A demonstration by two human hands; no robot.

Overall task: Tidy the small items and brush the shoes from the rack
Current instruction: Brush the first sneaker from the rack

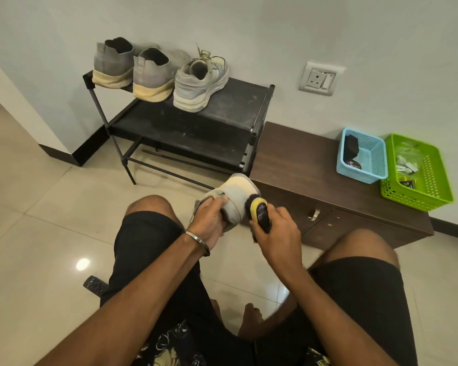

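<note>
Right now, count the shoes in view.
4: three on the rack's top shelf, left, middle and right, and one held in the left hand; none seems hidden.

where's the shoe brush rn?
Head view, centre: the shoe brush is gripped in the right hand, bristles against the grey shoe held by the left hand, just in front of the brown cabinet.

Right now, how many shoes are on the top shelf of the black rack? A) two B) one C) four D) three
D: three shoes stand on the black rack's top shelf, namely two grey slip-ons and one laced sneaker, while a fourth shoe is in the left hand with the brush in the right hand against it.
</note>
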